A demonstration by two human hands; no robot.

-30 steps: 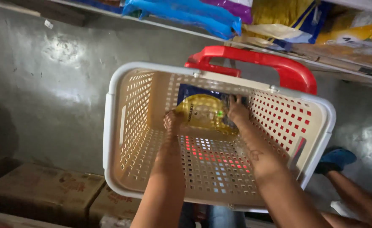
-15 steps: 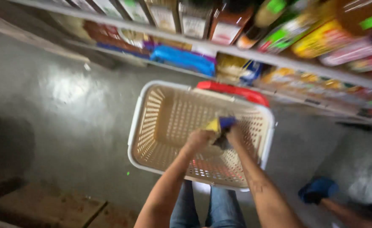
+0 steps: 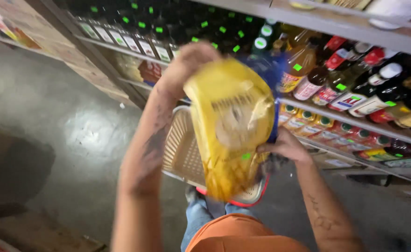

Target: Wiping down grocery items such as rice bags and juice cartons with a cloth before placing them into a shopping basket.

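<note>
We have lifted the yellow bag (image 3: 231, 126) out of the basket (image 3: 182, 154); it is now up before the shelves (image 3: 354, 112), left hand (image 3: 189, 60) gripping its top, right hand (image 3: 284, 147) clasping its lower edge.

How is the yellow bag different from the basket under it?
The yellow bag is soft, crinkly and shiny; the basket is stiff, cream-coloured and full of little holes. The yellow bag is up in the air, held by the left hand on top and the right hand lower down; the basket sits below it. Both are in front of the bottle shelves.
</note>
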